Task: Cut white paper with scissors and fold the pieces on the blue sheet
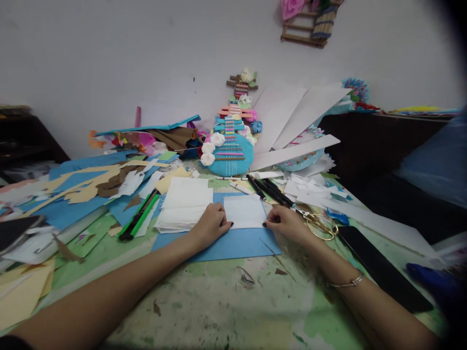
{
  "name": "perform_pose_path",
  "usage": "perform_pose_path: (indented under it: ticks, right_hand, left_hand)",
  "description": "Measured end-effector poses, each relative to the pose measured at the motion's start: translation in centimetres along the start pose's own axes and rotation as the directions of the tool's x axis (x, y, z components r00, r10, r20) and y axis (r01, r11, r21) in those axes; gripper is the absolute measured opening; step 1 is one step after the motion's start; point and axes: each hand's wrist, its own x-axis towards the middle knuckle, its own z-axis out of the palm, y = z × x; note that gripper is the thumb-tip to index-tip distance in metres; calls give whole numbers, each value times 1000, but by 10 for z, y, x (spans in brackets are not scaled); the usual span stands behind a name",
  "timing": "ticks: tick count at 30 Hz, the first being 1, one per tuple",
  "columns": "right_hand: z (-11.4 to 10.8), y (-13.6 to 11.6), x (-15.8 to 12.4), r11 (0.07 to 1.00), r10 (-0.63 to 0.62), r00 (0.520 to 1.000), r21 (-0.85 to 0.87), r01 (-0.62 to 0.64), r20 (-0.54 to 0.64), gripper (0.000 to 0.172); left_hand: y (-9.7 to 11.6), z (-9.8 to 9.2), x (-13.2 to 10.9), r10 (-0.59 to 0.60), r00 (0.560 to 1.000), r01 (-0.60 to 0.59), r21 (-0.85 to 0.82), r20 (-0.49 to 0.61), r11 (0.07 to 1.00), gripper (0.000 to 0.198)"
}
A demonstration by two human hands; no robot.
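Centre frame: white paper (243,210) lies on blue sheet (237,244), stack (182,201) beside it, unfinished, we judge. Right hand (286,223) pinches its lower-right corner; left hand (210,224) curled, grip unclear.

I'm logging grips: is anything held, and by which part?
The white sheet, at its near corners: left fingers on one, right fingers on the other. Pinched or merely pressed is unclear.

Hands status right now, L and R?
Left hand: curled at the lower left of the white sheet; grip can't be told.
Right hand: curled at its lower right corner; grip can't be told.
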Motion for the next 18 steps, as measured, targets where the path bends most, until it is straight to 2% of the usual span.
perform_pose_path:
  ticks: [7,18]
  right_hand:
    - [0,0,0,998,42,999,36,-43,16,4]
    - [0,2,0,999,-6,1000,32,6,7,3]
  left_hand:
    - [4,0,-2,33,999,-35,118,19,992,16]
    - [1,0,-4,34,999,-34,22,-8,999,15]
